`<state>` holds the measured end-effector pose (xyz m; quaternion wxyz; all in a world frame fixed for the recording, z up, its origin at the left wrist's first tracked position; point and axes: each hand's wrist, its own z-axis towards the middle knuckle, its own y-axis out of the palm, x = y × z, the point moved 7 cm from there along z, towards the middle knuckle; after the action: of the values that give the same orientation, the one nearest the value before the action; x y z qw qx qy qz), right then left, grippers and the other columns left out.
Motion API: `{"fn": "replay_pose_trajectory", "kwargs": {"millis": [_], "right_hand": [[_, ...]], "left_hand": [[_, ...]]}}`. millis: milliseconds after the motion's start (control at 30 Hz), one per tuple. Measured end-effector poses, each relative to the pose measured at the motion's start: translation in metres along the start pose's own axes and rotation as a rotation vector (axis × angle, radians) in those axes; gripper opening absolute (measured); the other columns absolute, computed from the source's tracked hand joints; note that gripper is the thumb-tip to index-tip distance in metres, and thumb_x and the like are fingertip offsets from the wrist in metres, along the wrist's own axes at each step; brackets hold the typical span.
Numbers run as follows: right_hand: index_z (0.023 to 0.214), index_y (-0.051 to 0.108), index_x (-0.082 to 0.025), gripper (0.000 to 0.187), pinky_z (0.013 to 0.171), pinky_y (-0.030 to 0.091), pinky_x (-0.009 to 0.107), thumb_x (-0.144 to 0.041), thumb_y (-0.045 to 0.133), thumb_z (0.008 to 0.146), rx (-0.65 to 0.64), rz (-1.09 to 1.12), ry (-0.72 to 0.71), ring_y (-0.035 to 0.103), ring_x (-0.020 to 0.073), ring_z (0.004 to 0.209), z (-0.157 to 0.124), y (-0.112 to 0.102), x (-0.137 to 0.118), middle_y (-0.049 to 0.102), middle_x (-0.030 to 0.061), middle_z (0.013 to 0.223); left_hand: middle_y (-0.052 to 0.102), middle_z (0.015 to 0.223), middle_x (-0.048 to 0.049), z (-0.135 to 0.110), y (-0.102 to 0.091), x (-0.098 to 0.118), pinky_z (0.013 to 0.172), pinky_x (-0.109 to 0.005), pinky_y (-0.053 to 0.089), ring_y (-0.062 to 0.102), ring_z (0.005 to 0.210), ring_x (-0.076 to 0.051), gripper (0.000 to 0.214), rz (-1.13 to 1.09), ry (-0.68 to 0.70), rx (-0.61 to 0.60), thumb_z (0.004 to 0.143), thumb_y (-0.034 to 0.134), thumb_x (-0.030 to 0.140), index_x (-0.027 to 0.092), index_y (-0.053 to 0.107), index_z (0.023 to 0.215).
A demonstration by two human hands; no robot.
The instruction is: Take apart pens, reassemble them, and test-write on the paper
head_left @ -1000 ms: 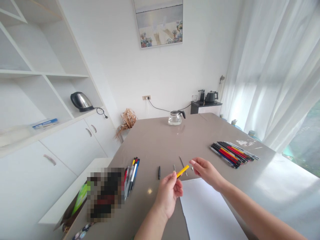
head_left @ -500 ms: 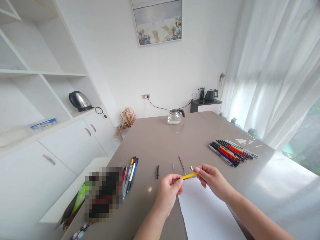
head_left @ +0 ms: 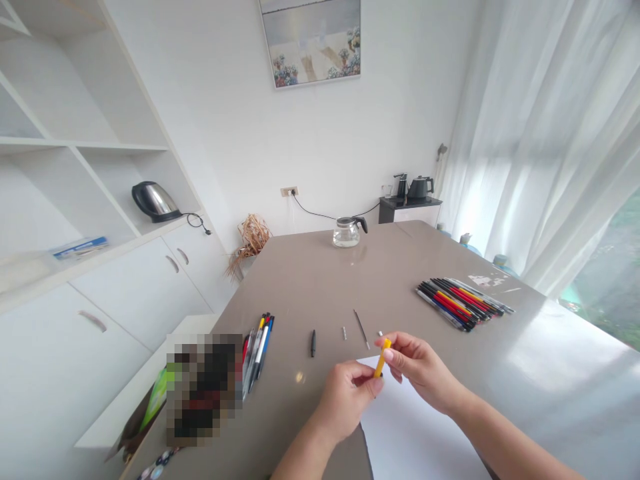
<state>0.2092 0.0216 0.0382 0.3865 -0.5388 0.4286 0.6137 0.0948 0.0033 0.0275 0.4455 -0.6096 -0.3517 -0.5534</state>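
A yellow pen barrel (head_left: 382, 360) is tilted upright between my hands, above the top edge of a white paper sheet (head_left: 420, 430). My left hand (head_left: 353, 393) pinches its lower end, where a small dark bit shows. Near the top, my right hand (head_left: 417, 363) grips it between thumb and fingers. Beyond my hands lie a pen refill (head_left: 361, 328), a small spring (head_left: 344, 333) and a black pen part (head_left: 313, 343). A small pale piece (head_left: 380, 333) lies just behind my right fingers, partly hidden.
Many pens (head_left: 463, 303) lie in a row on the table's right side. Several more pens (head_left: 259, 350) lie at left beside a pixelated patch. A glass teapot (head_left: 347, 233) stands at the far end of the table (head_left: 300, 280).
The yellow barrel has turned from nearly level to steeply tilted. My left hand has moved right and a little down, under it; both hands still hold it.
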Motion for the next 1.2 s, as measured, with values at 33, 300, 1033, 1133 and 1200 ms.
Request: {"fn": "replay_pose_trajectory", "kwargs": {"millis": [33,300,1033,1133,1200], "right_hand": [[0.086,0.052,-0.016,0.023,0.049,0.033,0.021,-0.035,0.055,0.073,-0.001,-0.033,-0.005,0.042,0.0079,0.055,-0.001,0.002,0.000,0.048,-0.0004,0.068],[0.078,0.054,-0.015,0.027,0.057,0.039,0.022,-0.041,0.053,0.072,-0.229,-0.213,0.016,0.046,0.0110,0.062,-0.008,0.037,0.009,0.054,0.0022,0.071],[0.071,0.053,-0.016,0.029,0.054,0.040,0.023,-0.036,0.035,0.083,-0.027,-0.602,-0.062,0.054,0.0131,0.060,-0.010,0.039,0.003,0.058,0.0032,0.065],[0.073,0.050,-0.016,0.031,0.056,0.041,0.023,-0.038,0.032,0.084,-0.139,-0.483,-0.036,0.054,0.0123,0.061,-0.012,0.042,0.003,0.057,0.0031,0.068],[0.075,0.050,-0.016,0.031,0.057,0.042,0.023,-0.040,0.032,0.084,-0.214,-0.402,-0.010,0.053,0.0119,0.062,-0.014,0.044,0.004,0.055,0.0032,0.070]], "left_hand": [[0.047,0.063,-0.0001,0.000,-0.003,0.001,0.053,-0.022,0.034,0.043,0.058,-0.010,0.022,-0.037,-0.001,0.025,0.073,0.053,0.034,0.014,0.062,0.071],[0.044,0.066,-0.0003,0.000,-0.008,0.006,0.052,-0.022,0.035,0.044,0.057,-0.009,0.023,-0.320,-0.007,0.048,0.073,0.054,0.035,0.012,0.060,0.072],[0.053,0.056,0.0009,-0.004,-0.017,0.008,0.048,-0.024,0.041,0.052,0.052,-0.013,0.023,-0.206,0.059,0.271,0.073,0.051,0.038,0.016,0.049,0.067],[0.052,0.055,0.0016,-0.003,-0.014,0.012,0.047,-0.024,0.042,0.052,0.051,-0.013,0.022,-0.272,0.049,0.176,0.075,0.050,0.037,0.017,0.047,0.068],[0.053,0.056,0.0012,-0.004,-0.012,0.015,0.049,-0.025,0.043,0.054,0.050,-0.013,0.021,-0.256,0.028,0.117,0.075,0.050,0.037,0.017,0.047,0.069]]}}
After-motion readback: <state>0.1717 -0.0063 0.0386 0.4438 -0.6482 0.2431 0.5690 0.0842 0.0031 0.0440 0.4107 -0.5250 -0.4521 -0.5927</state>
